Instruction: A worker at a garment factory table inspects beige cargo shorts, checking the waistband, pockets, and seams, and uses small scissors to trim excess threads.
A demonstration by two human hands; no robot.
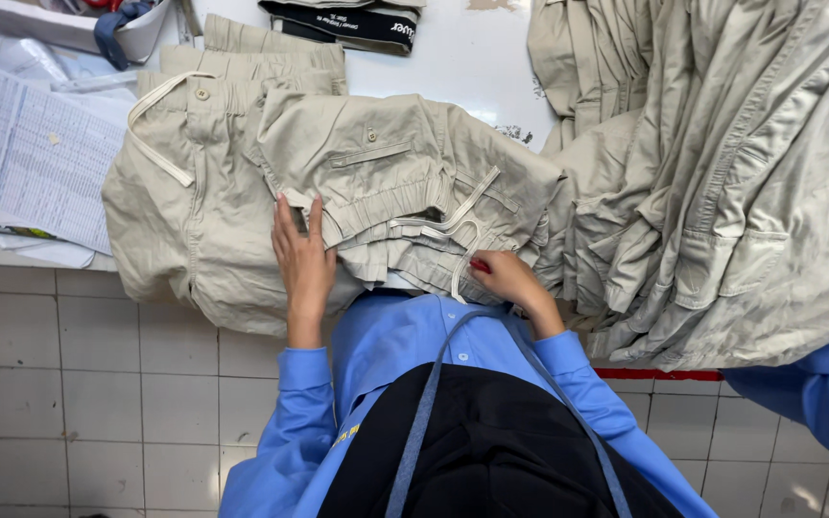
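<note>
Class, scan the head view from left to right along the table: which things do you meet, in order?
Printed paper sheets → flat beige trousers → left hand → folded beige trousers with drawstring → right hand → big heap of beige garments.

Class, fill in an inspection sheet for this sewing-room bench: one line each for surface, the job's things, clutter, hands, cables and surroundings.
Surface: white table, mostly covered, scuffed near the far edge.
Job's things: folded beige trousers with a white drawstring, lying on a flat beige pair; a large heap of beige garments to the right.
Clutter: printed paper sheets, a white tray of odds and ends, a folded dark item.
Hands: left hand flat on the waistband; right hand at the drawstring end.
Cables: nothing seen.
Surroundings: white tiled floor; another person's blue sleeve at right.
</note>
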